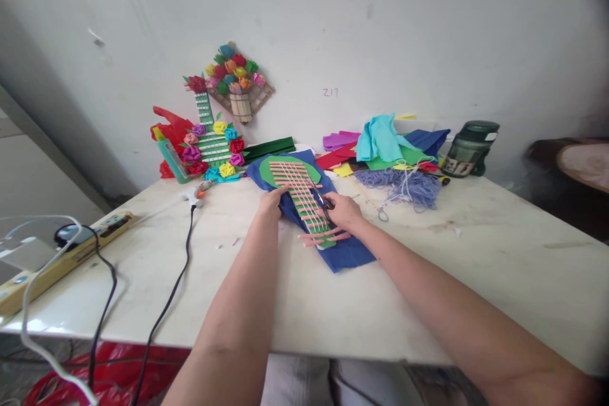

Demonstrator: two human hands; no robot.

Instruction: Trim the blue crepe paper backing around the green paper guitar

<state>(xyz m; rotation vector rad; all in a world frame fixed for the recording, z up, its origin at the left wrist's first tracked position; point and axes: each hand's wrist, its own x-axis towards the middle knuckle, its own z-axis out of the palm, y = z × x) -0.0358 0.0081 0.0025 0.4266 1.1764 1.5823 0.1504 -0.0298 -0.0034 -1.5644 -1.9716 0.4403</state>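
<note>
Scissors (322,199) in right hand (344,210), flowers (231,70) in vase (240,108)

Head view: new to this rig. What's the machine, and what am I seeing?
There's no machine: these are a person's bare hands, seen from one head-worn camera looking forward and down. The right hand holds scissors over a green cut-out crossed by pink sticks and white strings. The left hand touches its left edge. Beneath it is a blue sheet. Also on the table: purple yarn, a flower-trimmed piece, a glue-like bottle, a dark-lidded flask and a power strip.
</note>
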